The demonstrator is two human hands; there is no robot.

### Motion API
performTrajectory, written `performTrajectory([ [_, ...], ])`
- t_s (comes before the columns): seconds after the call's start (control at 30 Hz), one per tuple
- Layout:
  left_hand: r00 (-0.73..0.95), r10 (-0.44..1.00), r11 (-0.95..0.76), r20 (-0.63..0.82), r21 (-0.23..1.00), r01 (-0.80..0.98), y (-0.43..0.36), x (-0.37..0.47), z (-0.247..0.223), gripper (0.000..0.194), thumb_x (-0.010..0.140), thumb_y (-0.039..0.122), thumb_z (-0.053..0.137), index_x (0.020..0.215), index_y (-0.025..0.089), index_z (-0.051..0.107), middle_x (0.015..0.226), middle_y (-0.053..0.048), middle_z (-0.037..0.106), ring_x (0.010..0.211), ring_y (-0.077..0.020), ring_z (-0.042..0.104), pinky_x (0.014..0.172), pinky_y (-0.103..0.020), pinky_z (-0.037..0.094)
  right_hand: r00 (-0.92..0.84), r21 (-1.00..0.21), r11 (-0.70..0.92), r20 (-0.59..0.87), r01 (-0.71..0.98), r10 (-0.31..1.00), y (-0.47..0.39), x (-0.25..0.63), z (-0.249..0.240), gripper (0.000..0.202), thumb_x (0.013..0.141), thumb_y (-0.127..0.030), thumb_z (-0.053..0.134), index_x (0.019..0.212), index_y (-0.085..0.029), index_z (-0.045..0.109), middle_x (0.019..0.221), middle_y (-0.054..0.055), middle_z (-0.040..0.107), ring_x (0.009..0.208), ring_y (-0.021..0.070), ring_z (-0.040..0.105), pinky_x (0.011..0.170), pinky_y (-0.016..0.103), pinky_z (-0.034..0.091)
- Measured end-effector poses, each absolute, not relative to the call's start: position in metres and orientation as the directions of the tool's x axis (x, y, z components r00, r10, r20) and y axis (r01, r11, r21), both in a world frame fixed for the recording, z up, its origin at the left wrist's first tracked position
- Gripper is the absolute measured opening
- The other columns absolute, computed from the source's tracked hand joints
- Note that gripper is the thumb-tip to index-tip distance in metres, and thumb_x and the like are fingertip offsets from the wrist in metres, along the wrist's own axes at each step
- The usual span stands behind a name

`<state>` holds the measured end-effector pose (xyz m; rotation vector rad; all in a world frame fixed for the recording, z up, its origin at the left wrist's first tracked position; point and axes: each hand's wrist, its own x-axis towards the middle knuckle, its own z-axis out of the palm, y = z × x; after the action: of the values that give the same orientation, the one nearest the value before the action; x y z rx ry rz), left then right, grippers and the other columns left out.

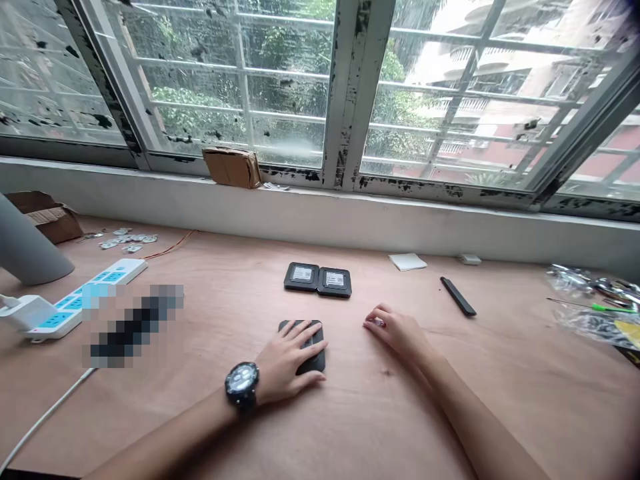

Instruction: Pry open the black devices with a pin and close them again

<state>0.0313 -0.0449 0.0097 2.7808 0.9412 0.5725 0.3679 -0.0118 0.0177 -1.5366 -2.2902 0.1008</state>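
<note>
My left hand [290, 360], with a black watch [242, 385] on its wrist, lies flat with fingers spread over a black, square, flat case [315, 362]. The fingers cover most of the case's top. To the right, my right hand [397, 332] rests on the table with its fingers curled together. Something small and shiny shows between them, too little of it to name. Beyond both hands, two similar black square cases, a left one [302, 275] and a right one [335, 281], lie side by side with white labels facing up.
A white power strip [129, 265], a blurred-out dark object [137, 327] and a grey cylinder [30, 247] are at left. A black bar-shaped tool [457, 297], white pad [407, 261] and plastic bags [583, 323] lie right. A cardboard box [231, 168] stands on the windowsill.
</note>
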Motion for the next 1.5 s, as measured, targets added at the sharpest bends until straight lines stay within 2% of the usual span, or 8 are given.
performTrajectory([
  [0.17,0.629,0.725,-0.684,0.282,0.192,0.703,-0.032,-0.028,0.005,0.051,0.1,0.049,0.057,0.149,0.038,0.05,0.163,-0.005,0.035,0.149,-0.0379,0.034,0.121,-0.063,0.025,-0.353,-0.177,0.433,0.353,0.884,0.866,-0.013,0.354,0.013,0.029,0.103,-0.041,0.047,0.106,-0.029,0.072,0.113,0.006,0.072,0.092,0.0245,0.07,0.072,0.034,0.052],
  [0.33,0.484,0.839,-0.531,0.251,0.175,0.829,-0.002,-0.07,-0.002,0.064,0.104,0.043,0.045,0.163,0.03,0.022,0.166,-0.009,0.029,0.153,-0.035,0.026,0.121,-0.062,0.023,-0.429,-0.082,0.522,0.471,0.849,0.771,-0.001,0.317,-0.001,0.035,0.103,-0.036,0.048,0.133,-0.025,0.063,0.129,0.013,0.067,0.114,0.0319,0.063,0.096,0.046,0.049],
  [0.5,0.471,0.854,-0.511,0.223,0.18,0.841,0.058,-0.077,0.0,0.067,0.104,0.051,0.043,0.162,0.024,0.025,0.165,-0.01,0.03,0.153,-0.0325,0.026,0.123,-0.059,0.017,-0.352,-0.101,0.464,0.517,0.88,0.78,0.033,0.277,-0.009,0.05,0.101,-0.038,0.05,0.147,-0.018,0.051,0.151,0.017,0.052,0.132,0.0358,0.053,0.108,0.051,0.043],
  [0.63,0.457,0.852,-0.502,0.256,0.153,0.851,0.102,-0.065,0.004,0.078,0.1,0.066,0.043,0.162,0.021,0.025,0.164,-0.014,0.032,0.153,-0.0356,0.025,0.122,-0.06,0.018,-0.357,-0.09,0.447,0.471,0.89,0.807,0.047,0.266,-0.013,0.051,0.103,-0.04,0.049,0.145,-0.012,0.053,0.152,0.018,0.051,0.142,0.0328,0.046,0.119,0.051,0.035],
  [0.77,0.504,0.826,-0.544,0.252,0.119,0.831,0.125,-0.052,0.004,0.082,0.093,0.074,0.052,0.16,0.033,0.029,0.165,-0.012,0.03,0.153,-0.0391,0.025,0.12,-0.061,0.019,-0.368,-0.086,0.454,0.464,0.887,0.806,0.021,0.271,-0.015,0.049,0.102,-0.038,0.051,0.144,-0.013,0.055,0.15,0.018,0.054,0.14,0.0326,0.048,0.118,0.05,0.038],
  [0.93,0.553,0.799,-0.586,0.237,0.099,0.804,0.136,-0.04,-0.001,0.06,0.097,0.07,0.048,0.151,0.044,0.044,0.167,-0.005,0.027,0.153,-0.0398,0.024,0.12,-0.063,0.016,-0.388,-0.09,0.47,0.44,0.878,0.81,-0.043,0.27,-0.009,0.049,0.103,-0.035,0.05,0.147,-0.014,0.053,0.15,0.018,0.053,0.138,0.0329,0.05,0.114,0.049,0.045],
  [1.17,0.581,0.775,-0.617,0.249,0.096,0.781,0.13,-0.018,-0.005,0.052,0.101,0.064,0.046,0.15,0.046,0.045,0.167,-0.004,0.028,0.152,-0.0397,0.025,0.119,-0.064,0.019,-0.452,-0.128,0.532,0.387,0.837,0.804,-0.097,0.266,0.003,0.048,0.101,-0.034,0.054,0.146,-0.019,0.054,0.148,0.014,0.055,0.132,0.0323,0.053,0.109,0.048,0.05],
  [1.5,0.614,0.744,-0.657,0.266,0.117,0.745,0.121,0.029,-0.006,0.052,0.101,0.065,0.046,0.15,0.047,0.045,0.166,-0.003,0.031,0.151,-0.0384,0.027,0.119,-0.065,0.019,-0.45,-0.174,0.559,0.426,0.811,0.785,-0.094,0.265,0.009,0.036,0.099,-0.03,0.057,0.134,-0.024,0.064,0.135,0.01,0.065,0.117,0.0293,0.061,0.101,0.046,0.055],
])
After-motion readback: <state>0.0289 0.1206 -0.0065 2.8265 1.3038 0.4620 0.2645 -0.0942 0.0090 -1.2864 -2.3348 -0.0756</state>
